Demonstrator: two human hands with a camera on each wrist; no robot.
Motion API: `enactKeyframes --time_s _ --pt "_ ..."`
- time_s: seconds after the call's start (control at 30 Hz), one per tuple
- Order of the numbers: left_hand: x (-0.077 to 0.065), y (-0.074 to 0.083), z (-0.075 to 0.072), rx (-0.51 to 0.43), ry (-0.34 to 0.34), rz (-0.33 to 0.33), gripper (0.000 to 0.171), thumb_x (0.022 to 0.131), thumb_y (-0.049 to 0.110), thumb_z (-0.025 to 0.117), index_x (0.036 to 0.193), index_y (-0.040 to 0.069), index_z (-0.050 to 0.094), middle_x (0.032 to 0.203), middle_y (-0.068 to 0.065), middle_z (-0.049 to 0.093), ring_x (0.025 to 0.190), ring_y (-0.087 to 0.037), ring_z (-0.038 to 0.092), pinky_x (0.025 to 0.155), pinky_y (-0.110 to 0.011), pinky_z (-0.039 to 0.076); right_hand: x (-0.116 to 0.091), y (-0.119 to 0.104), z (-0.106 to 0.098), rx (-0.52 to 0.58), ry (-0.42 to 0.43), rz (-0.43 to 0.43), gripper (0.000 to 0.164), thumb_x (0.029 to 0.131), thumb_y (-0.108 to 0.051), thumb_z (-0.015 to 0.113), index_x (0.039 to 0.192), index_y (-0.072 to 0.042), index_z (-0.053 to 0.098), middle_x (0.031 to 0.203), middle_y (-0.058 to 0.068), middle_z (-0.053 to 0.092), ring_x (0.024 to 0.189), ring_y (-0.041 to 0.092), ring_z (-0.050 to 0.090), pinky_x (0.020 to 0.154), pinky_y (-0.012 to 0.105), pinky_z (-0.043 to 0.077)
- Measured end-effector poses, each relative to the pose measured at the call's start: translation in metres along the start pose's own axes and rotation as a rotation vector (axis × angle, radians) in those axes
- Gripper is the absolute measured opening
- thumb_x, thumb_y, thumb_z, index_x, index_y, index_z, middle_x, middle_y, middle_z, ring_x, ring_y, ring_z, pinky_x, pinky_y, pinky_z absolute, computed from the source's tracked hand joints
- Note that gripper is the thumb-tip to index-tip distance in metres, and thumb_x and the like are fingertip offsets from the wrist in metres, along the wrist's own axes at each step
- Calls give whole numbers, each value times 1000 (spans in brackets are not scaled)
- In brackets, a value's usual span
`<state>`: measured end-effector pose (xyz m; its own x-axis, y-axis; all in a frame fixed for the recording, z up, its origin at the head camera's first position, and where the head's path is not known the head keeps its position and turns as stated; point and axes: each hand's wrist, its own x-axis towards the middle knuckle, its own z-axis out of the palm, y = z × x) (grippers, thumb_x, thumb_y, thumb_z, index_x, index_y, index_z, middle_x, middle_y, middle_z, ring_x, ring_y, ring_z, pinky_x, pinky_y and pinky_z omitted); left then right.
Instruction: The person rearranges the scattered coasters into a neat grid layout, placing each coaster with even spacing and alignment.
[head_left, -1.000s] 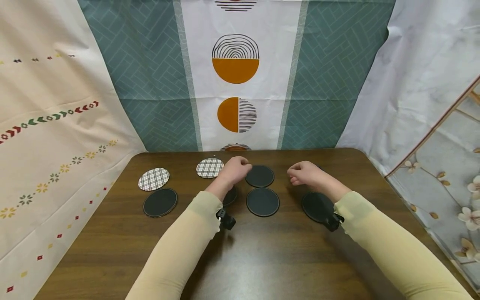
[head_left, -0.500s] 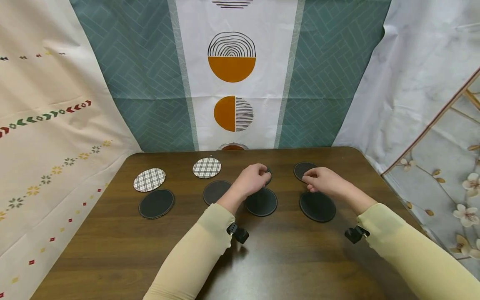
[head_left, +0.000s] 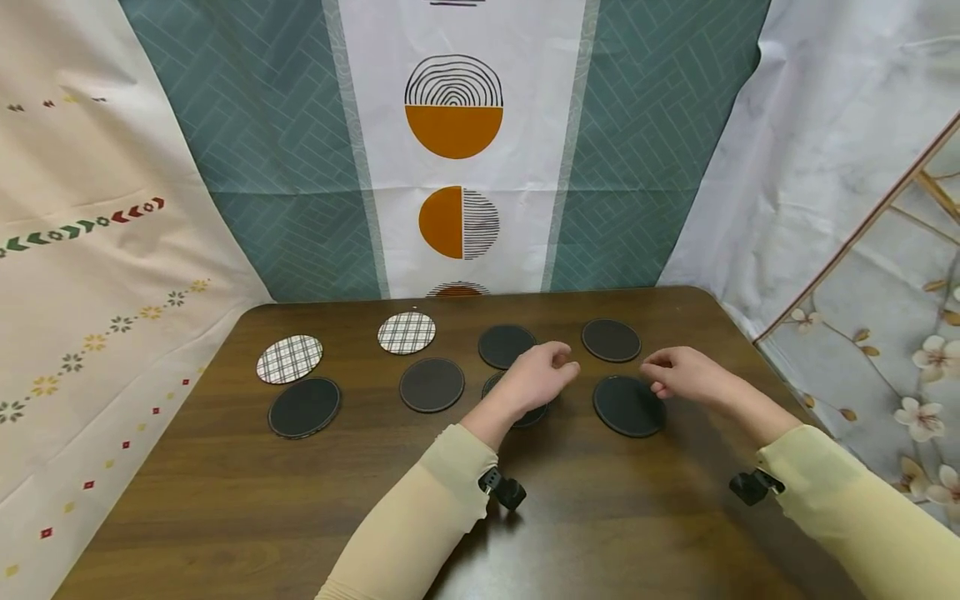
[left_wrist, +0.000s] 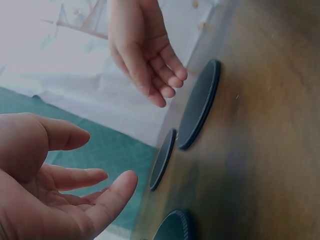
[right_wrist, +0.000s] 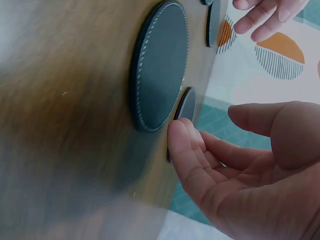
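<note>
My left hand (head_left: 534,379) hovers over a dark round coaster (head_left: 534,414), covering part of it. Its thumb and fingers are apart with nothing between them in the left wrist view. Right of it, my right hand (head_left: 688,375) hangs beside the near right black coaster (head_left: 628,407), fingertips close to its right edge. The right wrist view shows that hand holding nothing, fingers loosely bent, and the pale stitching around this coaster's rim. Behind lie two more dark coasters, one at the back right (head_left: 611,340) and one at the back middle (head_left: 506,345).
On the left of the brown wooden table (head_left: 300,508) are two white plaid coasters, one far left (head_left: 289,359) and one farther back (head_left: 407,332). Two dark coasters, one at the left (head_left: 304,407) and one left of centre (head_left: 432,385), lie flat. Patterned cloths (head_left: 292,150) hang around the table.
My left hand has moved right and slightly nearer, uncovering the coaster left of centre and the back middle one. My right hand has shifted right and nearer, uncovering the back right coaster.
</note>
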<state>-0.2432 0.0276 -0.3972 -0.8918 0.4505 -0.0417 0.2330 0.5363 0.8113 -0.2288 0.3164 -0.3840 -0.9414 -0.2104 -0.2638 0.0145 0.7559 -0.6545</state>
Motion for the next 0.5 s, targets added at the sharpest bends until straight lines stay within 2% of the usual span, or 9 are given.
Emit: enactKeyframes --time_s 0.13,0.3,0.5 --pt "1 2 11 27 -21 13 51 114 31 60 158 5 59 152 -15 65 141 -31 61 113 -47 50 -5 9 -2 -17 0 8 53 117 -20 53 145 25 50 106 20 76 93 25 77 92 47 63" --pt "1 4 22 69 -43 19 52 113 32 61 159 7 59 152 -13 66 139 -29 63 111 -46 52 -12 18 -3 -21 -8 15 51 117 -19 54 141 26 53 97 13 76 89 23 76 89 44 63" --pt "3 0 35 111 -70 42 53 114 35 58 159 8 58 152 -9 66 139 -26 63 110 -43 53 -19 28 -2 60 -34 33 51 118 -17 52 142 28 50 100 14 73 92 22 74 85 38 63"
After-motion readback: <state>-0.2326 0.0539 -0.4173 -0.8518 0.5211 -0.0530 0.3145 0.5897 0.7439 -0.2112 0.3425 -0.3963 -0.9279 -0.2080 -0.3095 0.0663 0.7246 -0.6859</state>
